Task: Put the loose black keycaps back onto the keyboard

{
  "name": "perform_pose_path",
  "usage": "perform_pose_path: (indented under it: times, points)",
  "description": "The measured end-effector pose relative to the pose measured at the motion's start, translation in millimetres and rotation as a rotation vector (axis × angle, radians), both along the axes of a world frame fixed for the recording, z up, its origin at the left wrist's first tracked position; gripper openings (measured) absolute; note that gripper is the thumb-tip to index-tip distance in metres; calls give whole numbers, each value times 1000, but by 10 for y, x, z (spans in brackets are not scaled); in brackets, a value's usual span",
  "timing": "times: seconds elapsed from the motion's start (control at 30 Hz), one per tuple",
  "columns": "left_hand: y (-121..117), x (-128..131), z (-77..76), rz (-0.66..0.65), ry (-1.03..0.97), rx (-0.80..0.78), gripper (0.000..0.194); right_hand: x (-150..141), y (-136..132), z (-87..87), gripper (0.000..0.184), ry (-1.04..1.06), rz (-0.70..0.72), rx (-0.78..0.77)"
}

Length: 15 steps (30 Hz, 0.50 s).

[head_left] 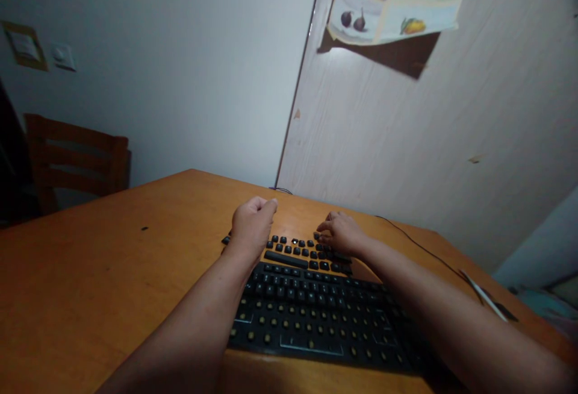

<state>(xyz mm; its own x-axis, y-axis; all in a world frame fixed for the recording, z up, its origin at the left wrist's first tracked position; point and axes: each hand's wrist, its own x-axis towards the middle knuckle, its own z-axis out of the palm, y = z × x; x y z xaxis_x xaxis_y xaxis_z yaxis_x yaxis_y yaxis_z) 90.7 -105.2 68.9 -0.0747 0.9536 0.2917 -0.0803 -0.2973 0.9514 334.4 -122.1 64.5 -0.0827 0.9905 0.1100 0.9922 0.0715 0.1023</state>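
Note:
A black keyboard lies on the table, its lower rows stripped to bare switch posts while the upper rows still carry caps. Behind it, loose black keycaps are laid out in rows, with a long space bar keycap among them. My left hand is closed above the left end of these rows, thumb against the curled fingers; whatever it may hold is hidden. At the right part of the rows, my right hand has thumb and fingertips closed around a keycap. My right forearm covers the keyboard's right end.
One small dark piece lies apart on the left of the wooden table. A cable and a thin pale object are on the right. Walls stand behind; a wooden chair is at the far left.

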Motion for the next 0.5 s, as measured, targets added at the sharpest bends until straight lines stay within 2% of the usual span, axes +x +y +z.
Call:
perform_pose_path:
  times: [0.2,0.5]
  points:
    - [-30,7,19,-9,13,0,26,13,155,-46,24,-18,-5,-49]
    - [-53,28,40,11,28,-3,26,13,200,-81,25,-10,19,-82]
